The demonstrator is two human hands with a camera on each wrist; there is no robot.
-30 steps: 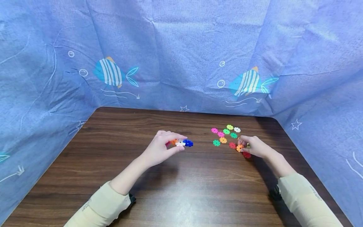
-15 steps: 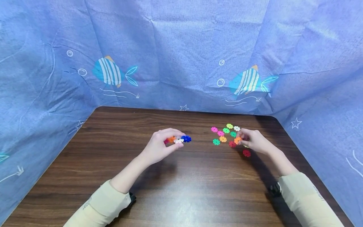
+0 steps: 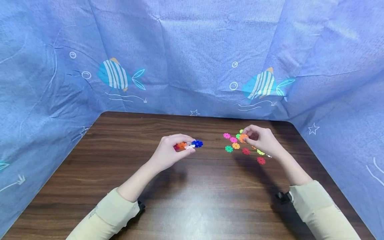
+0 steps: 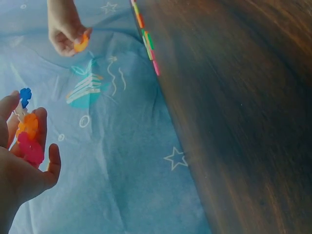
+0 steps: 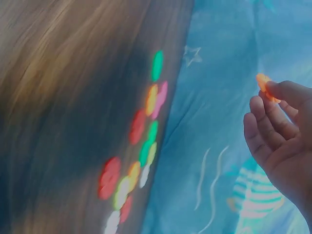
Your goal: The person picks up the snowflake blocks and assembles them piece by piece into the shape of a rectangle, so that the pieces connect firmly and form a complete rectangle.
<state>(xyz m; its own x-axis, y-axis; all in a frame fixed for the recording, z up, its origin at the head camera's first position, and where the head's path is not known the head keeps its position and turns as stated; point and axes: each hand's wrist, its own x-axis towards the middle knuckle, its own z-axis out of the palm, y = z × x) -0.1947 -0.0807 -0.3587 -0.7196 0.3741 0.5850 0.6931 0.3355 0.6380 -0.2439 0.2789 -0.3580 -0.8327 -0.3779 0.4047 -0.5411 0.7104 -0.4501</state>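
My left hand holds a joined row of notched plastic discs above the table. In the left wrist view the row runs from a pink disc through an orange disc and a white one to a blue disc. Between thumb and fingertips, my right hand pinches a single orange disc, raised over the loose discs. That orange disc shows partly covered by the thumb in the right wrist view. The two hands are apart.
Several loose discs lie flat on the brown wooden table, among them a green disc, a pink disc and a red disc. Some are hidden behind the right hand. A blue curtain with fish prints hangs behind the table.
My right hand has lifted the orange disc from the right side of the loose discs and moved it up and to the left. The left hand has shifted only slightly.
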